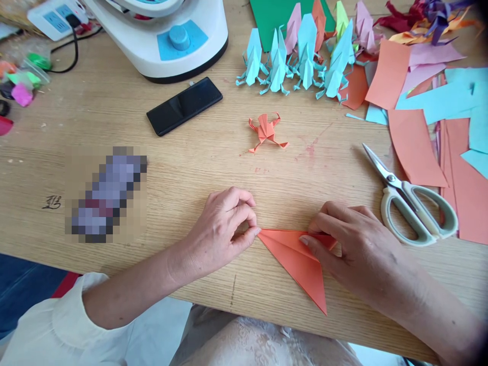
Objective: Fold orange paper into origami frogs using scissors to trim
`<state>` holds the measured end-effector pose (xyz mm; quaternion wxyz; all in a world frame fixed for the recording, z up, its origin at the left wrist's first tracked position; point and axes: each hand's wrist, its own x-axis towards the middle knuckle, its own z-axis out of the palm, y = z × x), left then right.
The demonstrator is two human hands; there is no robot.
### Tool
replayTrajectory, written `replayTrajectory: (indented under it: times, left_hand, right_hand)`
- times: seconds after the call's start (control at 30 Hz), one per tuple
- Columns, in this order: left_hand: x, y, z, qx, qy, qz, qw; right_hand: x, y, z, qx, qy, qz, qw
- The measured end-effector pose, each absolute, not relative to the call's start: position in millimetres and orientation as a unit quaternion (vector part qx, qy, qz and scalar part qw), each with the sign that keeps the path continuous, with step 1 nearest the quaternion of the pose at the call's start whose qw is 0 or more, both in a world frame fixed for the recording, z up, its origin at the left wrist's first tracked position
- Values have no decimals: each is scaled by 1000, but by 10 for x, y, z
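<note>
An orange sheet of paper (pixel 301 264), folded into a pointed triangular shape, lies at the front edge of the table. My left hand (pixel 229 223) pinches its left tip between thumb and fingers. On the right, my right hand (pixel 351 244) grips the upper right part, the thumb pressed on top of a fold and the other fingers over the far edge. A small orange origami figure (pixel 266 129) with spread legs sits beyond my hands. Scissors (pixel 407 198) with pale grey-green handles lie to the right of my right hand, blades partly apart.
Several light-blue origami figures (pixel 307 51) stand in a row at the back, before a green sheet (pixel 267 25). Cut paper pieces (pixel 415 147) pile up at the right. A black phone (pixel 185 105), a white device (pixel 179 46) and a blurred-out object (pixel 109 195) occupy the left side.
</note>
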<state>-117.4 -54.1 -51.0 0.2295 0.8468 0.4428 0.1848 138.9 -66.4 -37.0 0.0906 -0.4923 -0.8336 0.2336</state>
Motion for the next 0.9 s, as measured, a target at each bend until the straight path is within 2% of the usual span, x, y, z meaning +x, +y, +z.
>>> replayTrajectory:
  times: [0.9]
  left_hand:
    - [-1177, -540, -515, 876, 420, 163, 174]
  right_hand:
    - [1367, -670, -387, -490, -852, 160, 93]
